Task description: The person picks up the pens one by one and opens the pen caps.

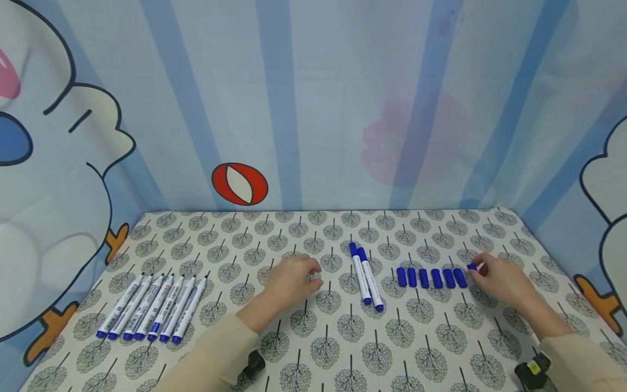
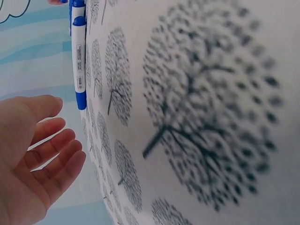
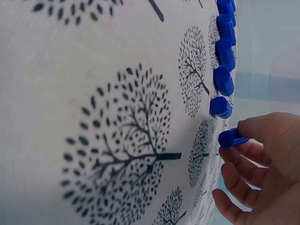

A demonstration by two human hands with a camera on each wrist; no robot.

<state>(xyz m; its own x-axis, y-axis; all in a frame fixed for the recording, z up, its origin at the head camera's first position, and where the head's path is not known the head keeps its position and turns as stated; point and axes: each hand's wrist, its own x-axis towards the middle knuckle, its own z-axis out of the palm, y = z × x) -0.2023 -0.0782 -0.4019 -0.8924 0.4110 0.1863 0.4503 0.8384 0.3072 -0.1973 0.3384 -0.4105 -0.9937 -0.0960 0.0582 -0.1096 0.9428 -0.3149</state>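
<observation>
My right hand (image 1: 503,276) pinches a blue marker cap (image 3: 230,138) between thumb and index finger, at the right end of a row of several loose blue caps (image 1: 436,278). In the right wrist view its other fingers are loosely bent. My left hand (image 1: 293,277) holds nothing, its fingers relaxed and slightly curved above the cloth. To the right of that hand lie two capped white markers (image 1: 360,272) side by side, one of which also shows as a white marker (image 2: 79,61) in the left wrist view.
Several uncapped white markers (image 1: 152,307) lie in a slanted row at the left, dark tips pointing away from me. A tree-patterned cloth (image 1: 325,348) covers the table. Behind it hangs a blue-striped curtain (image 1: 323,109) with cartoon prints.
</observation>
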